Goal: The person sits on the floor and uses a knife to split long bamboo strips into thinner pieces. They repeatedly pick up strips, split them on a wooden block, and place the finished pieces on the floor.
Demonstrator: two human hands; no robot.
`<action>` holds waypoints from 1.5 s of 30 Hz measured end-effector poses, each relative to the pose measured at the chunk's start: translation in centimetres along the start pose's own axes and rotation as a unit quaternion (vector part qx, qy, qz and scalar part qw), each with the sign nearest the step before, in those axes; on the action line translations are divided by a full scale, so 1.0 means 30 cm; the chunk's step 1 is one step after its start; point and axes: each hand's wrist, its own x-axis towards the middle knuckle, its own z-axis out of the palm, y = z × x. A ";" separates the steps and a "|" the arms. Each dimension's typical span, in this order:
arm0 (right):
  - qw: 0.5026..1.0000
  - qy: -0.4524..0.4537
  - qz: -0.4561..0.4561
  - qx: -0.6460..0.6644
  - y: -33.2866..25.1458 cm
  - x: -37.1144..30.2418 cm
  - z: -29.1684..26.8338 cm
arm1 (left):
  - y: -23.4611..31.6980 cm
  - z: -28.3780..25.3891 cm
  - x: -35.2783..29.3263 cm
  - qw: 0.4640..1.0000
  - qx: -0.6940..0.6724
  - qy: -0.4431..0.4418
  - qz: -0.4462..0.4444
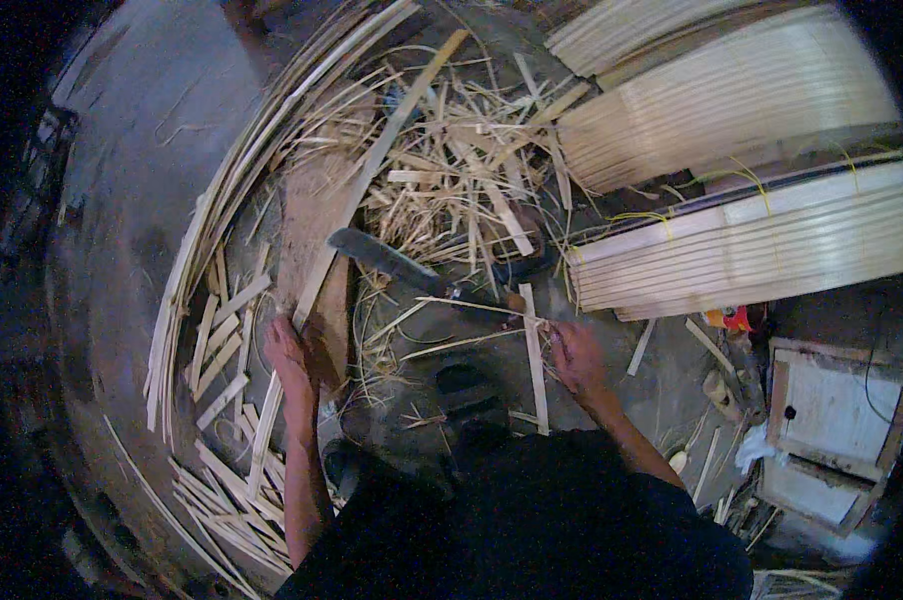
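My left hand [290,348] is closed on a long flat bamboo strip [372,160], which slants up and away over a brown wooden board [312,220]. My right hand [575,358], somewhat blurred, pinches the ends of two thin bamboo slivers [462,344] that spread to the left. Just left of that hand, a shorter flat strip [535,365] points toward me. Between my hands and a little farther off lies a broad-bladed knife [387,260], partly crossed by a sliver near its handle end.
A tangled heap of bamboo shavings [462,180] lies beyond the knife. Bundled long strips [232,190] curve along the left, with short cut pieces [222,350] beside them. Slatted bamboo panels [752,240] stand at the right, above a pale framed box [832,410].
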 end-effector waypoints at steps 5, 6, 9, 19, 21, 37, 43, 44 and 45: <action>0.999 0.043 -0.030 -0.003 -0.063 0.085 0.017 | 0.108 0.020 0.016 0.989 -0.132 0.006 -0.069; 0.998 0.042 -0.043 -0.035 -0.065 0.119 0.018 | 0.099 -0.003 0.021 0.991 -0.070 -0.061 -0.097; 0.994 0.001 -0.097 -0.043 -0.116 0.323 0.051 | -0.127 -0.017 -0.041 0.888 -0.440 0.023 -0.135; 0.942 -0.052 -0.272 -0.190 0.050 0.427 0.056 | 0.156 -0.094 -0.027 0.966 -0.200 0.023 -0.160; 0.952 -0.094 -0.244 -0.160 0.006 0.424 -0.009 | 0.128 -0.105 -0.050 0.979 -0.186 0.007 -0.082; 0.981 -0.032 -0.162 0.106 -0.086 0.295 -0.145 | 0.347 -0.551 0.330 0.991 -0.075 -0.110 0.003; 0.976 -0.036 -0.207 0.061 0.050 0.216 -0.005 | 0.438 -0.483 0.429 0.987 -0.031 -0.099 0.123; 0.967 -0.005 -0.244 0.067 0.033 0.228 0.018 | 0.425 -0.498 0.430 0.986 -0.052 -0.120 0.106; 0.973 -0.031 -0.219 0.073 0.028 0.219 0.012 | 0.408 -0.462 0.427 0.987 -0.033 -0.115 0.109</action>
